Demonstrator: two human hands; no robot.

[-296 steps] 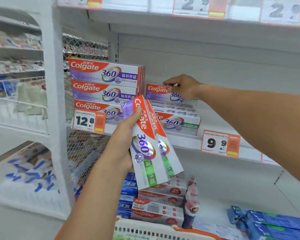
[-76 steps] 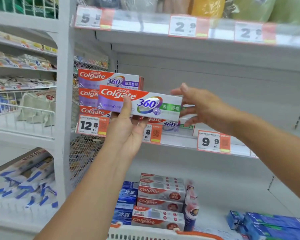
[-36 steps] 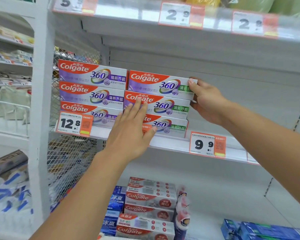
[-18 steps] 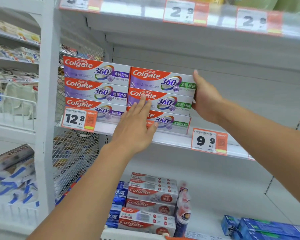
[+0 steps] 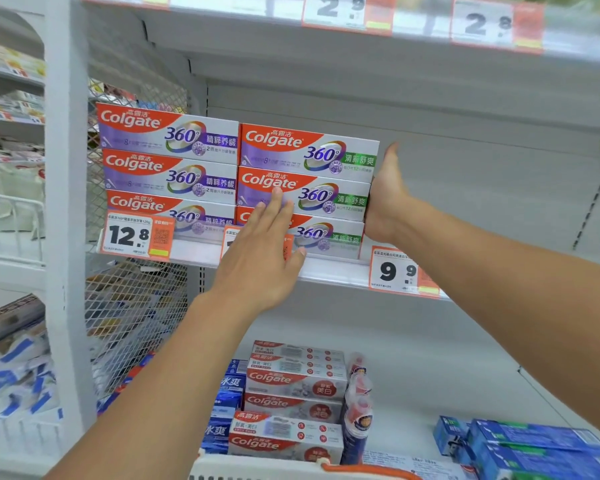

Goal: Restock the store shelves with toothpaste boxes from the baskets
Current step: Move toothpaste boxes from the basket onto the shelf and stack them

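white store shelf point(image 5: 326, 268): i'm squaring the green colgate stack point(image 5: 309, 192), left hand point(image 5: 257, 258) and right hand point(image 5: 383, 199) flat, fingers released; next, fetch more boxes.

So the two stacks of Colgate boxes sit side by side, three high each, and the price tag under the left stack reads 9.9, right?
Not quite. In the head view the price tag under the left stack reads 12.8; the 9.9 tag sits right of the right stack. The rest holds.

Bottom green-label box point(image 5: 329, 237): left end hidden behind the left hand point(image 5: 260, 258).
Price tag point(image 5: 231, 239) under that box: digits covered.
Basket point(image 5: 257, 469) below: mostly cropped (bottom edge).
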